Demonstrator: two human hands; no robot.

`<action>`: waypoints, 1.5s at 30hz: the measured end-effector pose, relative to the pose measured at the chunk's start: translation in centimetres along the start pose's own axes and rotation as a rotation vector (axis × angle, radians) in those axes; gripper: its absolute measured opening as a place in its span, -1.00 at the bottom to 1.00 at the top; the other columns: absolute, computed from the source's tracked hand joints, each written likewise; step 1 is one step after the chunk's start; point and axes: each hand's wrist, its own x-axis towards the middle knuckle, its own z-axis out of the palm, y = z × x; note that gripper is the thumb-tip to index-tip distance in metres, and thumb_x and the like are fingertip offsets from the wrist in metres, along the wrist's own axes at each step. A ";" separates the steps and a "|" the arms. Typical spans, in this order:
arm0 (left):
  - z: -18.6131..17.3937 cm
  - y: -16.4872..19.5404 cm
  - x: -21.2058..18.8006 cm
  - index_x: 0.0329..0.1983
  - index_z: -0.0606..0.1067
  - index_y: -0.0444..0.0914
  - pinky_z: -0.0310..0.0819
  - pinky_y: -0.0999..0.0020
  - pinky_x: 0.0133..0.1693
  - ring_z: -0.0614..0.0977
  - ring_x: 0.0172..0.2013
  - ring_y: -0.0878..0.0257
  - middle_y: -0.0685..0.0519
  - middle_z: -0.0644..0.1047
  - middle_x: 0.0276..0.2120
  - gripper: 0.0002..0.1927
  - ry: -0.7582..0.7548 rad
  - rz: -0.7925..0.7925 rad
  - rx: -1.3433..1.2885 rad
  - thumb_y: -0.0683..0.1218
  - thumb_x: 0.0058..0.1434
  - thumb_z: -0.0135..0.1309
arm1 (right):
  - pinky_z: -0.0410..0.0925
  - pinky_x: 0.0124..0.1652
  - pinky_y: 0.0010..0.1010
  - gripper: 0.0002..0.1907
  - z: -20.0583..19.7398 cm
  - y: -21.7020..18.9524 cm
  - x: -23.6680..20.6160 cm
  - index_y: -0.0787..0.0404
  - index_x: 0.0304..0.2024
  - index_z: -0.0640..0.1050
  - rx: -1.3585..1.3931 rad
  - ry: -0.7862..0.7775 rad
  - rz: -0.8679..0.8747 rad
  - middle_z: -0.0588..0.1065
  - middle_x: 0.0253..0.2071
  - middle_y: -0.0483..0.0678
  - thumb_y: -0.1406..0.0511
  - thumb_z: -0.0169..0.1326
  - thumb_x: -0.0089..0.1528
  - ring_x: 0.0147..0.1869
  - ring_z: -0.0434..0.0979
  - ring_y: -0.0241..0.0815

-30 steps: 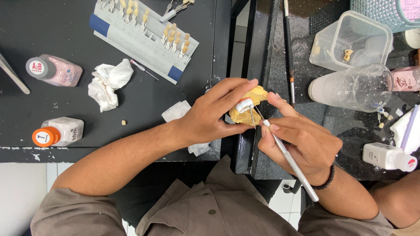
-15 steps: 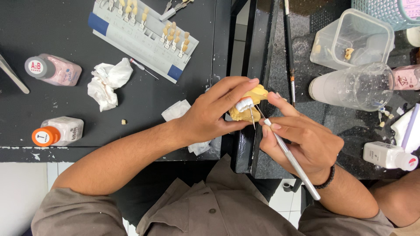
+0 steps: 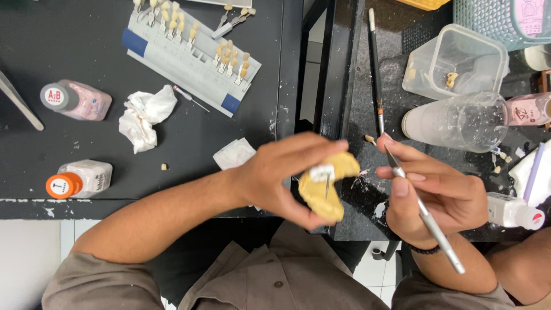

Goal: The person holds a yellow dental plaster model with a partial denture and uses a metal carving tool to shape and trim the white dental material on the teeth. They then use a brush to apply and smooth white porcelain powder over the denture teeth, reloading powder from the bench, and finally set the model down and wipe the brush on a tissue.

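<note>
Left hand (image 3: 281, 175) grips the yellow dental cast (image 3: 324, 186); right hand (image 3: 439, 195) (at 3 o'clock) pinches a slim brush (image 3: 422, 209).

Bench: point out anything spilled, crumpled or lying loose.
A crumpled tissue lies on the dark bench, pale crumbs nearby. Whitish smears mark the stone top by the cast. Nothing looks broken.

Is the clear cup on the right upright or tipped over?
Tipped over. The clear cup lies on its side on the dark counter, its side wall facing the camera, beside the square tub.
</note>
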 end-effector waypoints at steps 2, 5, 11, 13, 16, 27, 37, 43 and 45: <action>0.1 0.6 0.0 0.42 0.28 -0.36 0.64 0.40 -0.01 0.66 -0.03 0.14 -0.06 0.53 0.08 -0.08 -0.002 0.026 -0.011 0.02 0.11 0.53 | 0.58 0.13 0.06 -0.83 -0.1 0.2 -0.4 0.36 -0.13 0.37 -0.002 0.019 0.010 0.56 -0.22 0.26 0.40 0.11 0.40 -0.11 0.71 0.01; 0.2 0.8 0.0 0.40 0.29 -0.35 0.65 0.41 -0.04 0.67 -0.05 0.13 -0.07 0.51 0.10 -0.09 -0.006 0.052 -0.023 0.03 0.12 0.53 | 0.58 0.17 0.09 -0.83 -0.6 0.3 -0.6 0.36 -0.09 0.38 -0.019 -0.025 0.003 0.57 -0.23 0.26 0.41 0.12 0.44 -0.09 0.71 0.04; 0.3 0.0 -0.2 0.42 0.29 -0.35 0.62 0.46 -0.04 0.65 -0.05 0.22 -0.05 0.52 0.05 -0.09 -0.001 0.006 -0.028 0.01 0.12 0.52 | 0.55 0.19 0.09 -0.84 -0.3 0.1 -0.3 0.37 -0.09 0.40 -0.014 -0.043 0.023 0.57 -0.24 0.26 0.41 0.12 0.45 0.00 0.71 0.10; 0.5 -0.6 0.0 0.42 0.29 -0.33 0.60 0.46 -0.05 0.63 -0.06 0.24 -0.03 0.52 0.02 -0.08 0.048 -0.036 -0.001 -0.01 0.09 0.52 | 0.52 0.24 0.11 -0.85 0.0 0.0 0.1 0.36 -0.11 0.43 -0.007 -0.055 0.053 0.58 -0.21 0.24 0.41 0.14 0.42 0.03 0.70 0.11; 0.4 -1.3 0.2 0.40 0.32 -0.30 0.59 0.46 -0.08 0.62 -0.08 0.26 -0.01 0.51 0.01 -0.07 0.124 -0.142 0.037 -0.02 0.02 0.54 | 0.39 0.34 0.15 -0.85 0.6 0.0 1.1 0.33 -0.17 0.45 -0.001 -0.123 0.071 0.59 -0.18 0.18 0.42 0.19 0.34 0.11 0.66 0.11; 0.7 -1.9 0.0 0.45 0.31 -0.25 0.58 0.40 0.07 0.61 0.07 0.20 -0.02 0.46 0.13 -0.10 0.134 -0.166 0.132 -0.10 0.09 0.52 | 0.11 0.53 0.21 -0.83 1.2 -0.5 1.7 0.28 -0.23 0.44 -0.102 -0.308 0.012 0.59 -0.28 0.14 0.46 0.21 0.30 0.22 0.58 0.20; 0.4 -2.5 -0.5 0.45 0.27 -0.27 0.59 0.40 0.20 0.51 0.34 0.10 -0.11 0.14 0.52 -0.11 -0.169 0.045 0.156 -0.10 0.13 0.49 | 0.46 0.02 -0.23 -0.79 -0.2 2.9 0.9 0.33 -0.21 0.41 0.276 0.000 0.409 0.59 -0.24 0.21 0.51 0.21 0.43 -0.13 0.64 -0.06; 0.5 -2.6 -0.1 0.46 0.22 -0.27 0.57 0.36 0.27 0.45 0.37 -0.04 -0.14 0.08 0.53 -0.08 -0.049 0.001 0.092 -0.09 0.10 0.46 | 0.53 -0.10 -0.29 -0.82 -0.1 2.4 1.3 0.31 -0.25 0.43 0.368 -0.006 0.453 0.57 -0.27 0.12 0.50 0.20 0.35 -0.15 0.63 -0.11; 0.1 -2.1 -0.1 0.40 0.27 -0.24 0.56 0.39 0.17 0.57 0.23 0.10 -0.16 0.18 0.46 -0.10 0.029 -0.085 0.095 -0.07 0.05 0.49 | 0.49 0.00 -0.27 -0.80 0.0 1.6 1.8 0.29 -0.22 0.43 0.323 -0.060 0.355 0.57 -0.31 0.09 0.49 0.22 0.40 -0.11 0.65 -0.08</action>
